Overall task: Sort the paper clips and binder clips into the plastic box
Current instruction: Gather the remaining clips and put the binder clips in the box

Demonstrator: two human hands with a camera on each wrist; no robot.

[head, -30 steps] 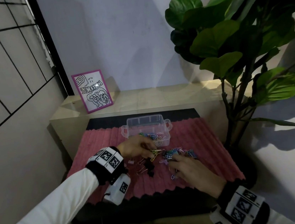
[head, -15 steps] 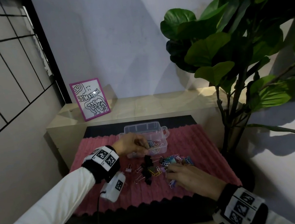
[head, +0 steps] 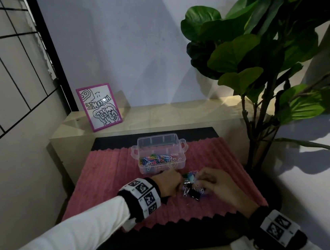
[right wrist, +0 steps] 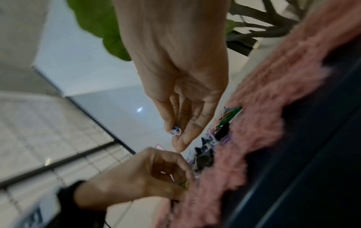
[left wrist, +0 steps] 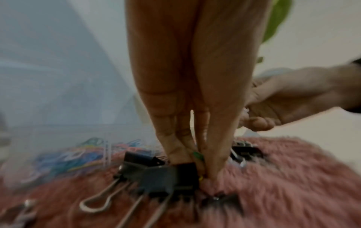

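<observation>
The clear plastic box (head: 180, 143) stands on the pink mat (head: 108, 179) and has several coloured paper clips (head: 157, 159) in its front part. Just before it lies a small pile of paper clips and black binder clips (head: 192, 190). My left hand (head: 181, 186) reaches down into the pile's left side and pinches a green and yellow paper clip (left wrist: 198, 155) beside a black binder clip (left wrist: 156, 174). My right hand (right wrist: 175, 134) is just above the pile's right side and pinches white and blue paper clips (right wrist: 176, 131).
A pink-framed drawing (head: 99, 107) leans on the beige ledge (head: 179, 112) behind the mat. A large leafy plant (head: 255, 51) rises at the right, its stem close to the mat's right edge. More binder clips (left wrist: 244, 152) lie behind my left fingers.
My left hand has come back from the box to the pile and taken a clip. My right hand has stayed at the pile. The head view has tilted upward.
</observation>
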